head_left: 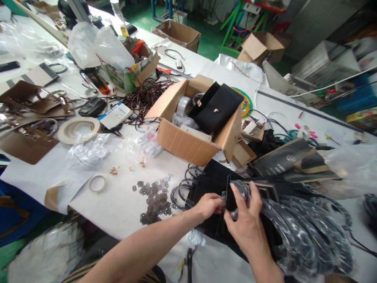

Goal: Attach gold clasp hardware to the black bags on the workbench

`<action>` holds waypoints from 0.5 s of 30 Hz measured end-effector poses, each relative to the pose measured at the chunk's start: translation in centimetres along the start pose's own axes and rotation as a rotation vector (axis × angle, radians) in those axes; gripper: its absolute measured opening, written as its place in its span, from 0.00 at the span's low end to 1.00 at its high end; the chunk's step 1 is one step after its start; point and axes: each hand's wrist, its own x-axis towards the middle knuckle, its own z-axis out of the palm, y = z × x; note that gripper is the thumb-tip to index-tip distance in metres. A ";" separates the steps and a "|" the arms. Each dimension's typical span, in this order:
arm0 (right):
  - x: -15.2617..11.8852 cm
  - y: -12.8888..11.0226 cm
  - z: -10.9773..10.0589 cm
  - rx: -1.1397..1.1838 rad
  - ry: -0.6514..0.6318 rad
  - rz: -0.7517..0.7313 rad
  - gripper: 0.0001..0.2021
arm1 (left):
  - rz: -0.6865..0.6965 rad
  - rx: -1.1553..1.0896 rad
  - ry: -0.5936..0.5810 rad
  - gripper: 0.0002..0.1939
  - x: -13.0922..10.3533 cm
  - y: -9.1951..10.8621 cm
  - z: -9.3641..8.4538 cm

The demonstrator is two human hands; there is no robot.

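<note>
Both hands are at a black bag panel [228, 192] that stands on edge above a pile of black bag pieces [203, 186]. My left hand [209, 205] pinches the panel's left side, its fingertips partly hidden. From the right, my right hand [247, 220] grips the same panel, thumb low and fingers curved over a plastic-wrapped handle [243, 189]. Several more handles in clear wrap [309, 236] fan out to the right. Dark cord-like handles [184, 188] loop out left of the pile. Small square metal plates [154, 200] lie scattered beside my left forearm.
An open cardboard box [188, 143] with a black flap bag [219, 110] stands behind the pile. Tape rolls [97, 183], small brass-coloured fittings [114, 170] and brown bag pieces [29, 141] lie leftward. A dark printed bag [290, 161] is at right. The table's near edge runs below my left forearm.
</note>
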 end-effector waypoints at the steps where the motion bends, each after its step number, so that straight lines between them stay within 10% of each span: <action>1: -0.6 -0.2 0.3 -0.054 -0.015 -0.021 0.34 | 0.017 -0.032 -0.019 0.20 -0.2 0.1 0.2; 10: -2.7 0.2 4.5 -0.141 0.061 0.089 0.30 | 0.221 0.035 -0.100 0.20 -1.9 -0.1 -2.2; 15: -1.8 0.0 4.1 -0.143 0.026 0.088 0.28 | -0.040 0.680 0.455 0.14 -2.2 -2.8 -8.6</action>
